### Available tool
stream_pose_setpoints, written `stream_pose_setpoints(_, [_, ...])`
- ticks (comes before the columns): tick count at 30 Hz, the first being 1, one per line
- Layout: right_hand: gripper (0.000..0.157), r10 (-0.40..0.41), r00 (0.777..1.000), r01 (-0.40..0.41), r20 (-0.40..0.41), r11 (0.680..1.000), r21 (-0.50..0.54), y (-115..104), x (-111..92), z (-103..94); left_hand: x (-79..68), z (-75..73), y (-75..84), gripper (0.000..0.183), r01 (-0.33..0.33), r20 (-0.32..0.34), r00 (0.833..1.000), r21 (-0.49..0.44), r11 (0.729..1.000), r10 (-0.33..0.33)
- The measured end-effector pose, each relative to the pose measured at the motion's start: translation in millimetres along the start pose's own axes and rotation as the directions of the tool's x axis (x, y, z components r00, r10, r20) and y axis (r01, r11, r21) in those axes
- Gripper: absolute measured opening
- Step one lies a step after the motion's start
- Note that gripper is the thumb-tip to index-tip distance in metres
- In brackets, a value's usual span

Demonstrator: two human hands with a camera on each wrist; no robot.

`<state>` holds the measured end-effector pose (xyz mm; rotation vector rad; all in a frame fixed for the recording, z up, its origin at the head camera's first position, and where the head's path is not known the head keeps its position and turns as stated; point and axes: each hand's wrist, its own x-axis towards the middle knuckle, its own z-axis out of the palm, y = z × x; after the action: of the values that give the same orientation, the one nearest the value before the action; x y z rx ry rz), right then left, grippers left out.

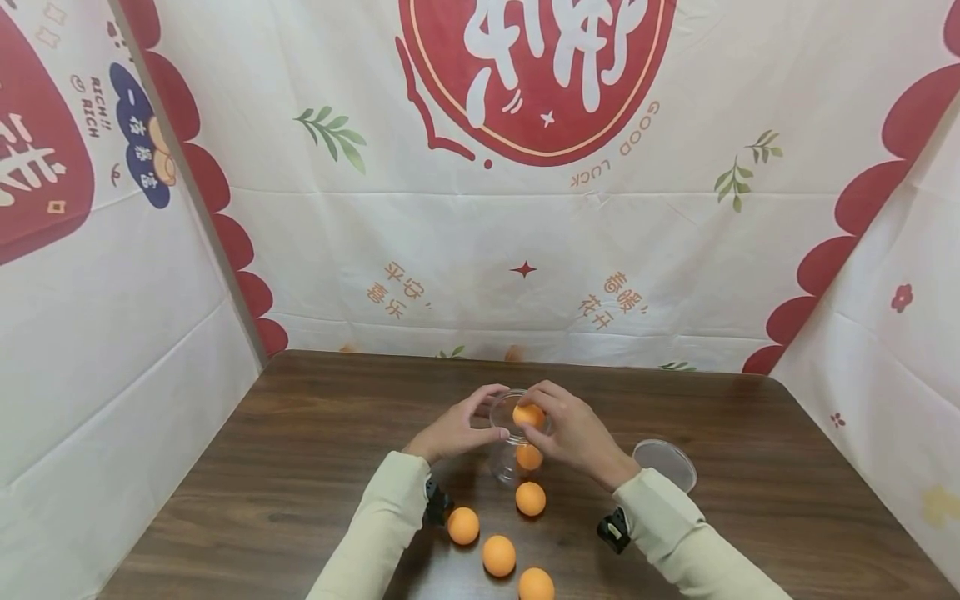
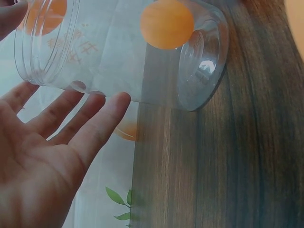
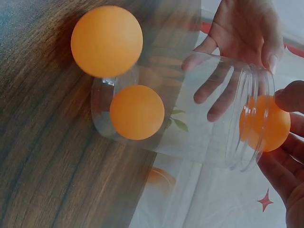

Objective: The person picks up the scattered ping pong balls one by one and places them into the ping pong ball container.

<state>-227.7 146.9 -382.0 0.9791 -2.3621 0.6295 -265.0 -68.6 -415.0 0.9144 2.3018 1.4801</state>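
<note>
A clear plastic jar (image 1: 504,463) with a threaded neck stands on the table, its mouth uncovered. My left hand (image 1: 456,427) holds the jar near its neck, fingers along the side and thumb at the rim. Between the fingertips and thumb of my right hand (image 1: 576,433) is an orange ping-pong ball (image 3: 271,124), partly inside the mouth. Another orange ball (image 3: 137,112) lies at the bottom inside the jar. Just outside, on the near side, sits one more ball (image 1: 531,498).
Nearer the front, loose orange balls (image 1: 498,556) lie on the dark wooden table (image 1: 300,483). To the right, beside the right forearm, is a round clear lid (image 1: 666,463). A printed white cloth (image 1: 480,250) hangs behind the table, with more cloth at both sides.
</note>
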Motion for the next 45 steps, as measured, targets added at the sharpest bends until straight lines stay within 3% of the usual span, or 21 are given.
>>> stream_pose_setpoints(11, [0.025,0.031,0.999,-0.031,0.009,0.999,-0.020,0,-5,1.6,1.9,1.7,-0.7,0.061,-0.001,-0.005,1.000,0.012,1.000,0.002])
stream_pose_setpoints(20, [0.016,-0.024,1.000,0.024,-0.014,1.000,-0.016,4,-6,4.2,1.5,1.6,-1.5,0.061,0.014,0.004,1.000,0.006,1.000,-0.014])
stream_pose_setpoints(36, [0.016,-0.024,1.000,0.024,0.011,1.000,0.007,3,-6,2.1,0.6,1.9,-1.4,0.064,0.051,-0.007,0.999,0.019,0.999,-0.051])
stream_pose_setpoints(45, [0.019,-0.051,0.999,0.051,0.005,0.998,-0.026,-2,-5,-9.4,-0.2,0.3,-0.8,0.062,0.055,-0.009,0.998,0.005,0.998,-0.055])
